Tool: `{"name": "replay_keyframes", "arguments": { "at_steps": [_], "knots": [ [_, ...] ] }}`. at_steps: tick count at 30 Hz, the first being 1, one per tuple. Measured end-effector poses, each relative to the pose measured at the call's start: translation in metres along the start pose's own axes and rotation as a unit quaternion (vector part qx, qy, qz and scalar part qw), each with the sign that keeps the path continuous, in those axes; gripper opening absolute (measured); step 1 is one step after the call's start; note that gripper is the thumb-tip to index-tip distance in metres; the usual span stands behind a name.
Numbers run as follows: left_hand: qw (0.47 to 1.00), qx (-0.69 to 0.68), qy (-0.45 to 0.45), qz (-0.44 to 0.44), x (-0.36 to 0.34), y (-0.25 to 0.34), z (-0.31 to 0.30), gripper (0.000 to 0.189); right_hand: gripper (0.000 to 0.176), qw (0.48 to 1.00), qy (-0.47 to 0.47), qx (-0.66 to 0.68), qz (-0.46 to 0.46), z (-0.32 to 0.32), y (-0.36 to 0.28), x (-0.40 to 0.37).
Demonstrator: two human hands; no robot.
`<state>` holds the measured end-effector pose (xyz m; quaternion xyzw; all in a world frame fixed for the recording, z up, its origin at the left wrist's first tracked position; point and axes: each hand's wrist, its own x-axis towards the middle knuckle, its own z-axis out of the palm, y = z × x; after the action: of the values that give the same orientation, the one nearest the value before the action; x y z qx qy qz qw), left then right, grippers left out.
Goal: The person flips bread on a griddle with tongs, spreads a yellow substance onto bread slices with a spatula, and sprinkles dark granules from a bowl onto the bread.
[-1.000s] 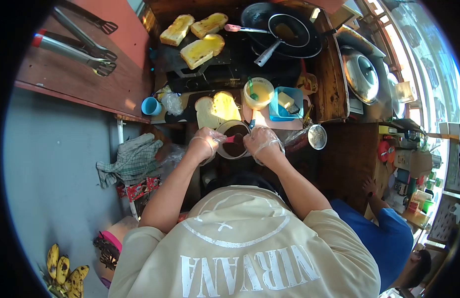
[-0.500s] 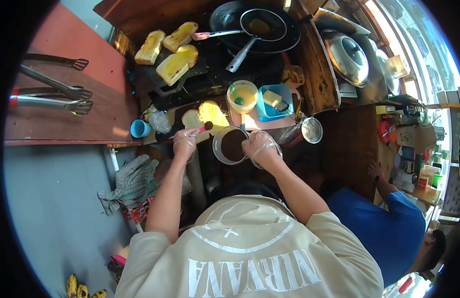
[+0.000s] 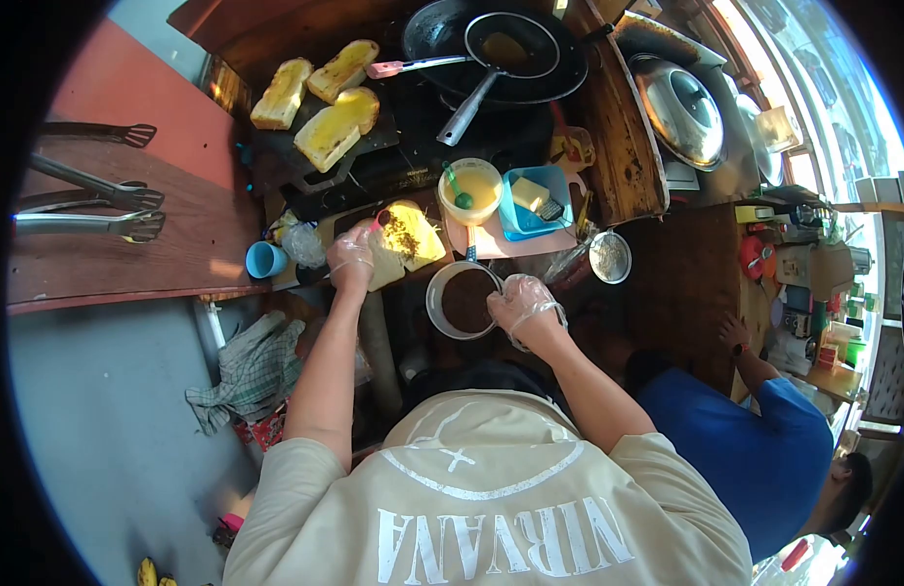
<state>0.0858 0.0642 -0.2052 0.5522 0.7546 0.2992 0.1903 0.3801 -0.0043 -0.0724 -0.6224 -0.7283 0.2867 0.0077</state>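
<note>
- left hand [image 3: 351,256], in a thin clear plastic glove, pinches the small pink-handled spoon [image 3: 378,219] between thumb and fingertips. spoon tip hangs over the near-left corner of the yellow buttered bread slice [image 3: 405,239].
- the slice lies flat on the dark board [image 3: 346,223] at the counter's front edge. a loose patch of dark crumbs sits near its middle; the rest is bare yellow.
- right hand [image 3: 525,308], gloved the same, is curled round the right rim of the round clear tub of dark brown powder [image 3: 464,300]. it holds the tub just below the board, off the counter and near the body. tub is open and roughly level.
- behind the slice: cream cup of yellow liquid [image 3: 471,190] with a green spoon, touching the blue square tub [image 3: 532,200]. three toasted slices [image 3: 336,127] lie on the griddle further back.
- a second person in a blue shirt [image 3: 755,459] is at the right, hand on the wooden surface, well apart.

judgement: step in hand is sprinkling brown powder over the slice, and it is partly done. the next move calls for a refill at the tub, kept close under the spoon's path. then tap lightly over the bare edges, with the spoon low so nothing lands on the board.
</note>
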Motion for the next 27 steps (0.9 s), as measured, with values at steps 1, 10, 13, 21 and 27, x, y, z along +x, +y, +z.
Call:
{"name": "replay_keyframes", "arguments": {
  "at_steps": [1, 10, 13, 21, 27],
  "knots": [
    [1.0, 0.0, 0.007, 0.008, 0.001, 0.0, 0.0, 0.018, 0.03, 1.0, -0.001, 0.0, 0.0, -0.002, -0.001, -0.002],
    [0.999, -0.02, -0.028, 0.038, -0.023, 0.003, 0.018, 0.018, 0.04, 0.994, -0.045, 0.048, 0.091, 0.017, 0.016, 0.004],
    [0.999, -0.018, 0.004, 0.038, -0.01, 0.01, 0.019, 0.018, 0.041, 0.991, -0.076, 0.033, 0.11, 0.022, 0.019, 0.009],
    [0.986, 0.011, 0.052, 0.159, 0.004, 0.007, 0.022, 0.017, 0.041, 0.989, -0.052, 0.072, 0.121, 0.04, 0.029, 0.014],
    [0.995, 0.019, 0.065, 0.077, -0.014, 0.041, -0.024, 0.014, 0.041, 0.987, -0.064, 0.071, 0.129, 0.038, 0.028, 0.019]
  ]
}}
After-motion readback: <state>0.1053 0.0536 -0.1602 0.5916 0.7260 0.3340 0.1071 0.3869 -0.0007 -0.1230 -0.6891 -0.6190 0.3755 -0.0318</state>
